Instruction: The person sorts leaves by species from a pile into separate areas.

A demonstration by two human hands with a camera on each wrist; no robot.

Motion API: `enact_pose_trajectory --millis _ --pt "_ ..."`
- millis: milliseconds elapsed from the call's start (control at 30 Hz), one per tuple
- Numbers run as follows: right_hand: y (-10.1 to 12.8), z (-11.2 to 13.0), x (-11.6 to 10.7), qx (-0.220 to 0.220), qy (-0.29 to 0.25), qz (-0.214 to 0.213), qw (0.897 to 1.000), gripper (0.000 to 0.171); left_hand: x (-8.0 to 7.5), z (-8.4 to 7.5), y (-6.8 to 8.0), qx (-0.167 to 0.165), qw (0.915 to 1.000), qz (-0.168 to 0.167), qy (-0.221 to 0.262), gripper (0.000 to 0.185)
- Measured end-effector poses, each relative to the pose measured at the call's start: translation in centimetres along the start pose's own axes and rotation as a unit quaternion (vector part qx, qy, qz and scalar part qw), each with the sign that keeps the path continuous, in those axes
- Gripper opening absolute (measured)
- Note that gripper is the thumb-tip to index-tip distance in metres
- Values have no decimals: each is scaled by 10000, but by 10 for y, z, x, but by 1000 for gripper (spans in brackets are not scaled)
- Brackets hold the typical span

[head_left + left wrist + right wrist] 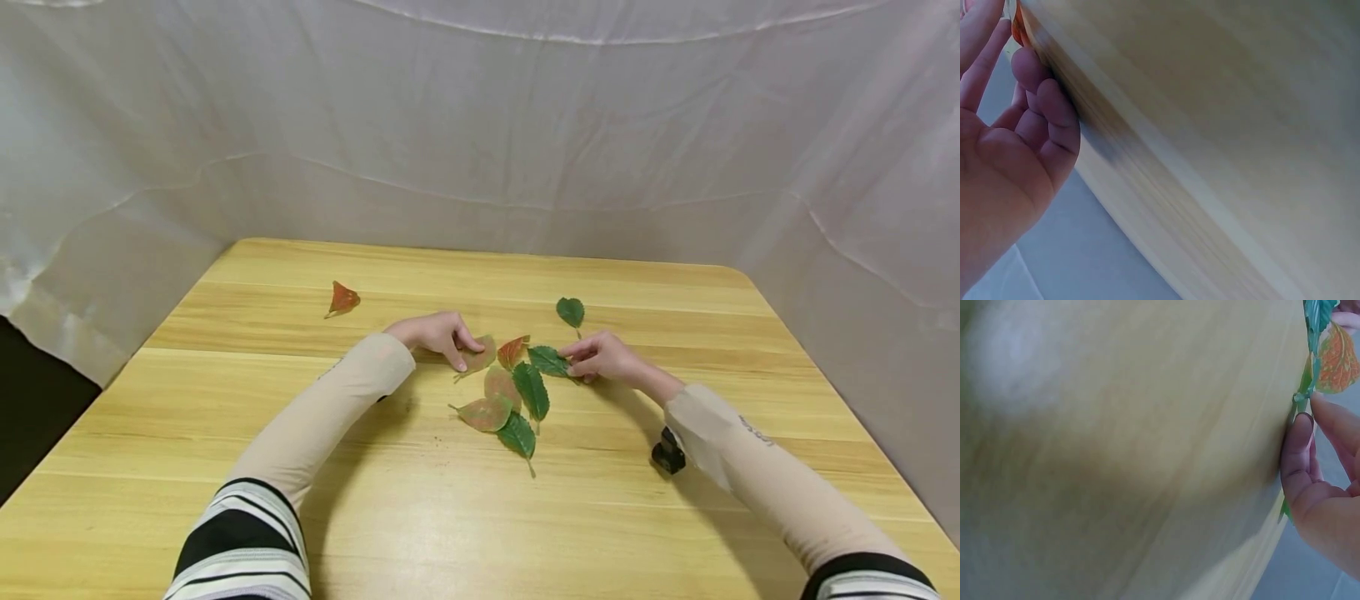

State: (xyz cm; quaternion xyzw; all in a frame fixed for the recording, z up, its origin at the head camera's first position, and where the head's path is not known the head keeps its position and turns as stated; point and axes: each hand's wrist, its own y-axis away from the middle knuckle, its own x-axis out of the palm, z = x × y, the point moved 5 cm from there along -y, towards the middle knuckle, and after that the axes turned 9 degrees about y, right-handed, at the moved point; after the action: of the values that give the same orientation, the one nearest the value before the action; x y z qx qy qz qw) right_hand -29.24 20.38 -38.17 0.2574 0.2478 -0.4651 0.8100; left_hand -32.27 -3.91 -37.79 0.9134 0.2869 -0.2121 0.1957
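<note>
Near the middle of the table (pixel 600 517), my left hand (pixel 438 333) pinches a pale reddish-green leaf (pixel 483 357) between thumb and fingers. Opposite it, my right hand (pixel 607 360) holds a dark green leaf (pixel 547 360) by its stem end. Between the hands lies a red leaf (pixel 512 352). Closer to me, two reddish-green leaves (pixel 486 412) and two green leaves, one upper (pixel 532 390) and one lower (pixel 517 433), overlap in a loose cluster. In the right wrist view, my fingers (pixel 1300 447) close on the stem, with an orange leaf (pixel 1338 359) beyond.
A single red leaf (pixel 344 298) lies apart at the far left, and a green leaf (pixel 571 311) lies behind my right hand. A pale cloth (pixel 487 125) hangs around the back and sides. A small black device (pixel 667 454) sits under my right wrist.
</note>
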Motion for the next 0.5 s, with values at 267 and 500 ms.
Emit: enact_pose_trajectory --millis 267,500 --pt "-2 0 2 -70 224 146 9996 34 -1 -1 0 43 10000 62 -35 40" --pt "-5 3 3 -116 477 290 9984 33 -4 4 -2 -94 9999 -32 90 35"
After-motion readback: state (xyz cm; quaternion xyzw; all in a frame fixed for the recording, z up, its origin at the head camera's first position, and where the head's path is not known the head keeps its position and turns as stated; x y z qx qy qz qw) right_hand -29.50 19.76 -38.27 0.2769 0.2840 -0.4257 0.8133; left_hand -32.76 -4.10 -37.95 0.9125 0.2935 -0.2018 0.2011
